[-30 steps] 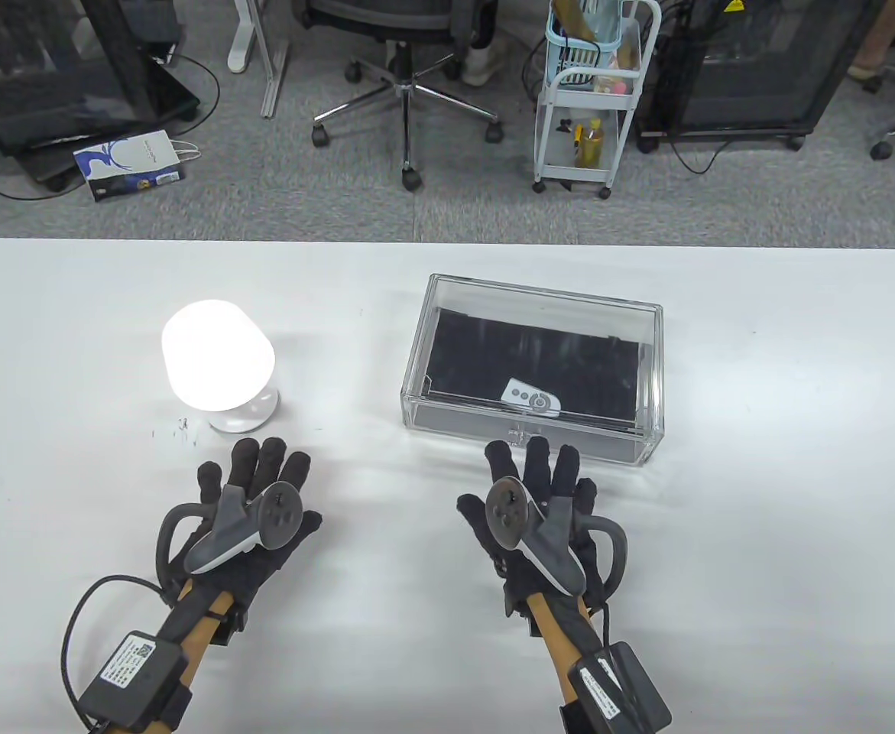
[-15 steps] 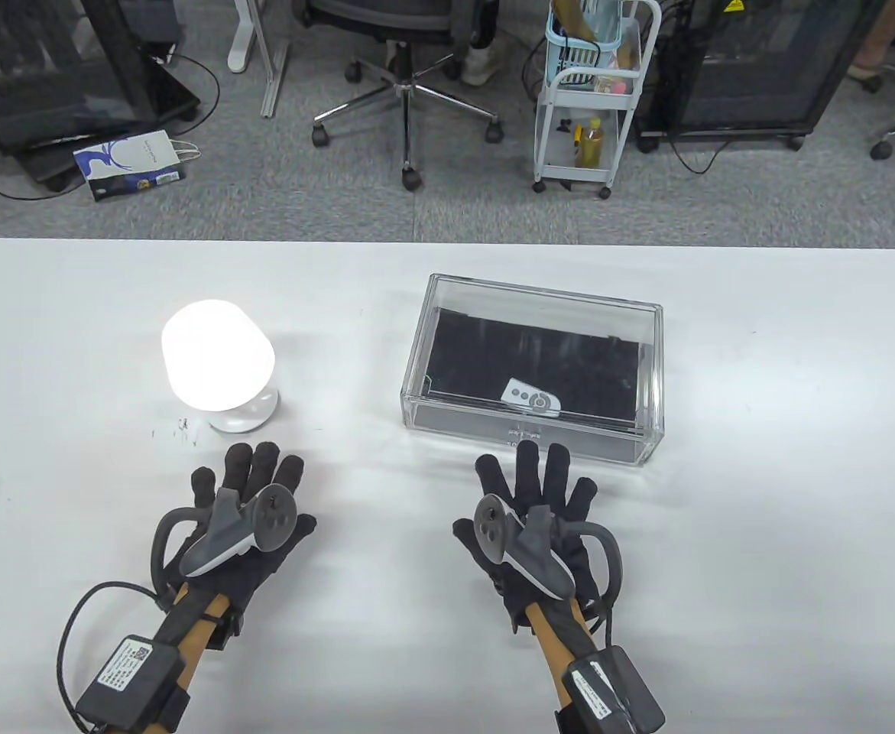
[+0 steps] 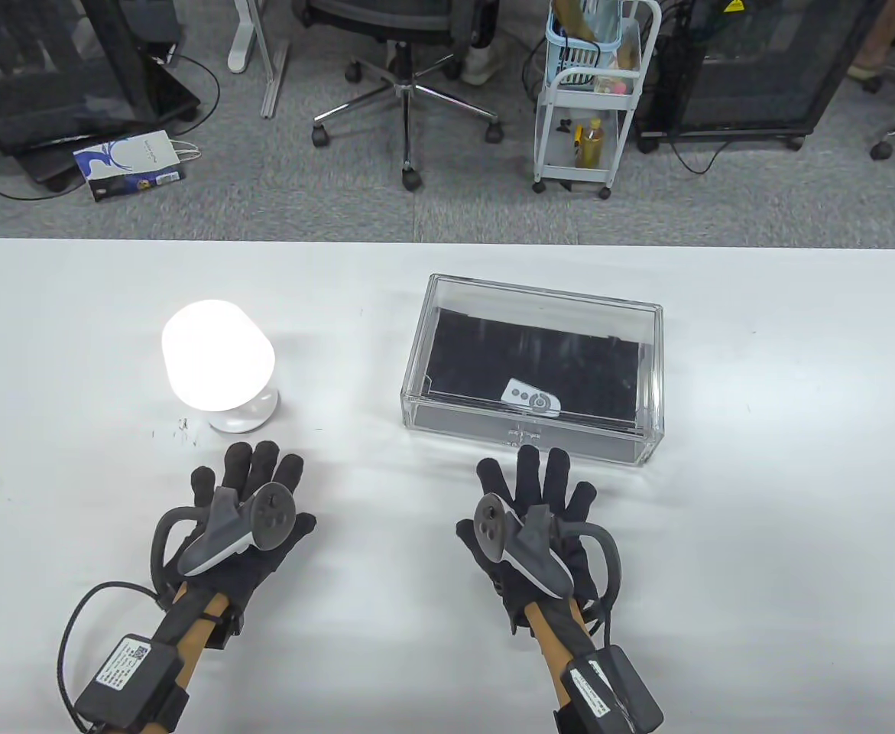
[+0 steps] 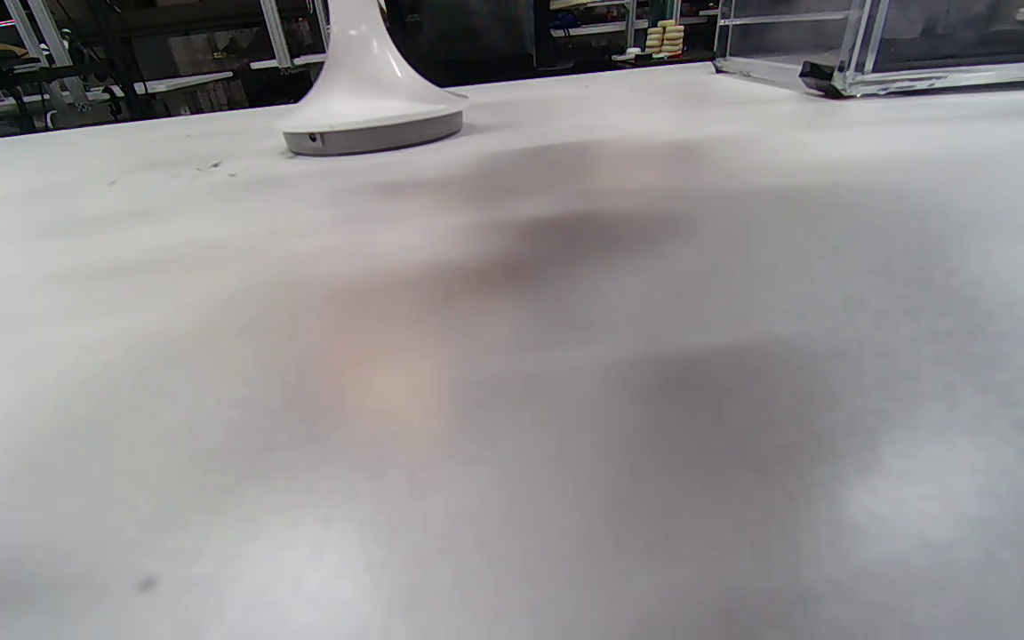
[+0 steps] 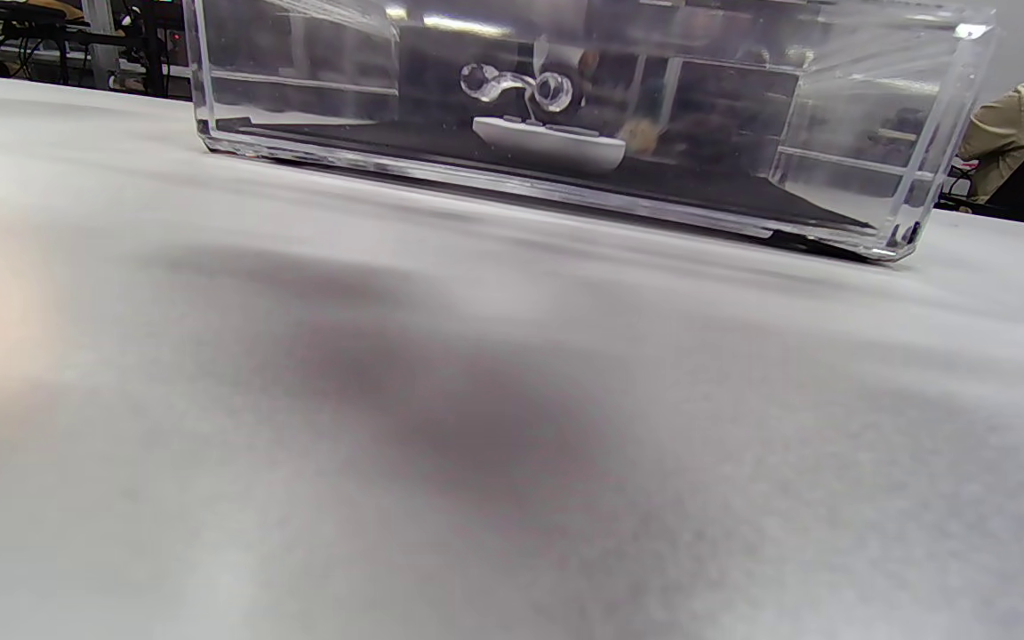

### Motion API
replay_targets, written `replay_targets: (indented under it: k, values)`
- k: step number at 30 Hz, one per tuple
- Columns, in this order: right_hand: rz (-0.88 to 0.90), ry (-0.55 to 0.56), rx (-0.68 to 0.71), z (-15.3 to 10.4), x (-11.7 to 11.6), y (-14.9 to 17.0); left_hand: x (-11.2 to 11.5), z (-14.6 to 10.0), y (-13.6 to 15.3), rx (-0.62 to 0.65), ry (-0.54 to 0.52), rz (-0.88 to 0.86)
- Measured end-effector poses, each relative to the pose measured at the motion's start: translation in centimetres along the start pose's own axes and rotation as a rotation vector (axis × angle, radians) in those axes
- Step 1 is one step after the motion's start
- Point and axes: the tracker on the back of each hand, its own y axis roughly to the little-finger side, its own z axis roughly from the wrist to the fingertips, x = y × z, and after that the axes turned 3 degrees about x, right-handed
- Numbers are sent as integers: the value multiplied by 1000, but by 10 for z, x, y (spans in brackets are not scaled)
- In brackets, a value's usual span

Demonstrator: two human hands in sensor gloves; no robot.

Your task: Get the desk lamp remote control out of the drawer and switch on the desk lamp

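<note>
A clear acrylic drawer box [image 3: 533, 306] stands on the white table, its drawer closed. The small white remote [image 3: 530, 397] lies inside on the black liner, near the front; it also shows in the right wrist view [image 5: 548, 144] behind the clear handle [image 5: 516, 85]. The white desk lamp [image 3: 218, 365] glows at the left; its base shows in the left wrist view [image 4: 370, 124]. My left hand [image 3: 252, 478] lies flat on the table, fingers spread, just in front of the lamp. My right hand [image 3: 535, 482] lies flat, fingers spread, just short of the drawer front. Both hands hold nothing.
The table's far edge [image 3: 447, 243] runs behind the box. Beyond it on the floor stand an office chair [image 3: 409, 76], a white cart [image 3: 588, 99] and a paper bag [image 3: 130, 164].
My right hand has drawn back a little from the drawer front, towards me. My left hand has shifted slightly back and left. Lamp, box and remote have not moved.
</note>
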Motion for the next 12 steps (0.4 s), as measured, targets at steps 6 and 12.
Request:
replay_targets:
  k: [6, 12]
  values:
    - [-2, -6, 0, 0, 0, 0, 1, 1, 0, 0, -1, 0]
    - [-3, -22, 3, -1, 0, 0, 1, 0, -1, 1, 3, 7]
